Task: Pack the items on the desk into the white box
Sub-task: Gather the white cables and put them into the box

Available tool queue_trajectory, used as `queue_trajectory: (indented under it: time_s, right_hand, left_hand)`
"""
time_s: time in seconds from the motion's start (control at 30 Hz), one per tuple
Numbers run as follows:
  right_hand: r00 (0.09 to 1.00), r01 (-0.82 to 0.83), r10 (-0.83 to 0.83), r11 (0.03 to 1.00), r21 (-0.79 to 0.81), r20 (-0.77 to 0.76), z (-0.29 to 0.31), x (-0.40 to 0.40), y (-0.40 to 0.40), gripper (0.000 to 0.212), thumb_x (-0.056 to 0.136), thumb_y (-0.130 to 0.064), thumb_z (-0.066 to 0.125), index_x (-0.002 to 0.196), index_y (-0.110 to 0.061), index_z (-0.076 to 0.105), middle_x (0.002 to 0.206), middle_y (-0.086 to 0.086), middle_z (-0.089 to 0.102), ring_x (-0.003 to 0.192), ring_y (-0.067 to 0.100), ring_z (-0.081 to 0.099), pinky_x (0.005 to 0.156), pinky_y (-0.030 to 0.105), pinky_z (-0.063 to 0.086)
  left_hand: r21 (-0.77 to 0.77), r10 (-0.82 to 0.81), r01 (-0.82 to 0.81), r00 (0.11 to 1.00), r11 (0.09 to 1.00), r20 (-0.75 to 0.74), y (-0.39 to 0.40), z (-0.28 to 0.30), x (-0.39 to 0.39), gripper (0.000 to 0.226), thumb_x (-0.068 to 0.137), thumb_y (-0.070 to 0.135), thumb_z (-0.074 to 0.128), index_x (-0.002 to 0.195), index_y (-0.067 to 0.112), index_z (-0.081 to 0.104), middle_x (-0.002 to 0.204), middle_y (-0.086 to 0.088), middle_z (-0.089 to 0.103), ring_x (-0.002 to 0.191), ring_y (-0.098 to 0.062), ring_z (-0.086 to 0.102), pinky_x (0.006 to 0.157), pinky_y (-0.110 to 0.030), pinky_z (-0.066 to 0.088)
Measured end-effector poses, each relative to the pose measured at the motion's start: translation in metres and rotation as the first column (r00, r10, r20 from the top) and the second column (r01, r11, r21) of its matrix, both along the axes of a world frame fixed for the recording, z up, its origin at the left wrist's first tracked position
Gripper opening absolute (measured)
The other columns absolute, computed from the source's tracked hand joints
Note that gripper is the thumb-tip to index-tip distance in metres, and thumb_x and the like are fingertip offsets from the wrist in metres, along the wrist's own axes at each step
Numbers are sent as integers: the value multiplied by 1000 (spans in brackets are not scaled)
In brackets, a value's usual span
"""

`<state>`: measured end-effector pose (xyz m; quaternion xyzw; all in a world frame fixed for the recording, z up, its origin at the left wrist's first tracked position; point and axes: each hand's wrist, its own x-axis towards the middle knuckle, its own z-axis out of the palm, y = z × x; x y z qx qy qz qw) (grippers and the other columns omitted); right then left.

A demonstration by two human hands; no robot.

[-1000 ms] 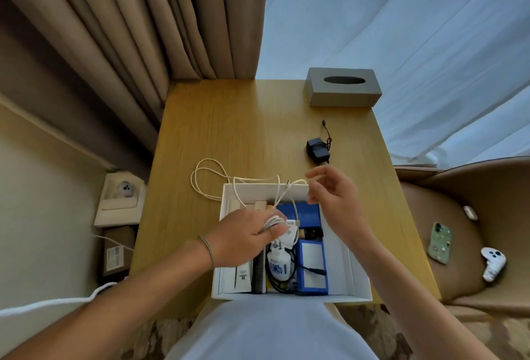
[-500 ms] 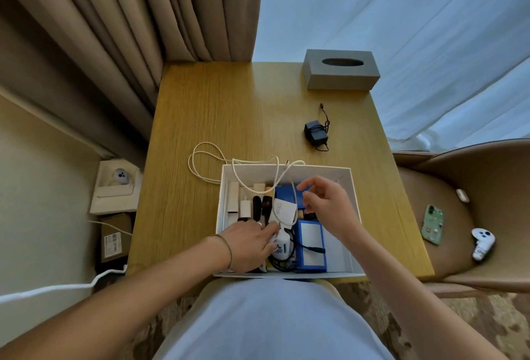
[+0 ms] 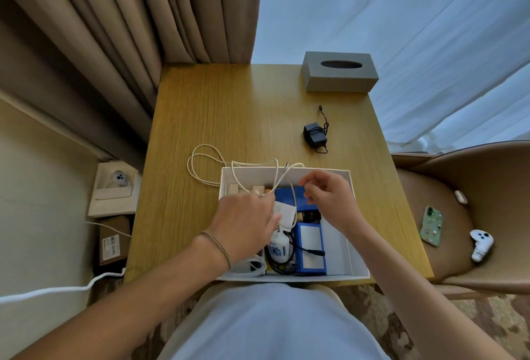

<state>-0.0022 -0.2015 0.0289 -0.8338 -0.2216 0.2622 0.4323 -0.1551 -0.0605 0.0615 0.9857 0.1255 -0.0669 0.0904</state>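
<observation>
Small wooden desk (image 3: pixel 229 118) pushed up against the window, pale oak-ish grain running front to back. Heavy beige curtains (image 3: pixel 120 44) hang in folds on the left, and a sheer white curtain (image 3: pixel 415 29) covers the rest, letting in cool bluish daylight. Cream wall (image 3: pixel 34 216) down the left side, with a recessed ledge beside the desk. To the right there's a tan chair (image 3: pixel 487 187) with a curved back, seat sitting just beside the desk edge. Floor (image 3: pixel 473 328) looks like carpet in a mottled brown and cream pattern, though it's blurry. Overall lighting is soft and pretty dim indoors.
</observation>
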Motion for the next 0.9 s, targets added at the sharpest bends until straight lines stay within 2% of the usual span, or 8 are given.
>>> queue_trajectory:
  time_s: [0.1,0.23,0.37,0.43,0.5,0.6,0.73,0.9]
  right_hand:
    - [1000,10,-10,999,41,3,4,7,3,27,95,0,55,86,-21,70,72,0,68,66,13,65,71,48,58]
    - [1000,22,-23,996,90,0,8,14,8,33,93,-2,56,81,-29,69,66,1,67,61,15,61,68,54,56]
    - [1000,10,-10,992,123,0,8,18,10,37,93,-5,57,81,-37,70,68,-5,68,58,16,58,61,54,54]
    - [1000,17,-18,989,147,5,8,19,10,36,93,-6,57,83,-38,70,70,-6,69,59,22,58,58,54,53]
    - [997,22,-34,984,177,63,9,20,12,32,94,-9,58,88,-38,70,76,-12,69,63,12,60,58,41,52]
    - [971,-71,26,981,181,239,22,23,20,27,96,-20,59,117,-37,66,109,-24,65,101,-1,61,85,21,50]
    - [929,-245,203,964,102,308,49,33,39,37,101,-36,52,138,-35,57,139,-15,58,133,4,46,114,35,37]
    - [951,-260,207,937,235,229,76,41,59,30,104,-33,50,129,-26,66,121,-11,70,115,3,61,102,46,50]
  left_hand:
    - [88,89,-111,972,990,219,12,8,26,35,95,50,47,84,22,63,80,1,60,76,-18,57,70,-34,50]
    - [169,178,-166,982,972,-56,12,-5,65,53,88,68,49,87,18,68,89,-4,65,90,-23,58,73,-37,42]
    - [129,164,-148,979,980,-124,8,-25,74,25,88,44,57,85,20,63,88,-4,64,93,-25,61,67,-34,39]
    - [58,176,-172,983,983,-59,13,-29,70,21,89,34,54,82,18,65,81,-2,63,86,-24,62,68,-33,44]
    - [-59,190,-189,982,980,5,20,-26,67,20,91,33,52,85,23,67,78,-1,63,79,-22,58,68,-32,44]
    - [-291,171,-157,985,944,20,33,-9,66,23,99,35,48,77,29,52,71,2,58,63,-16,53,56,-31,43]
    - [-606,176,-59,975,793,134,53,26,72,26,102,33,49,78,26,55,67,0,67,48,-2,51,48,-21,39]
    - [-774,339,10,895,634,289,65,64,81,24,98,29,60,76,20,64,73,1,61,63,-10,55,60,-28,47]
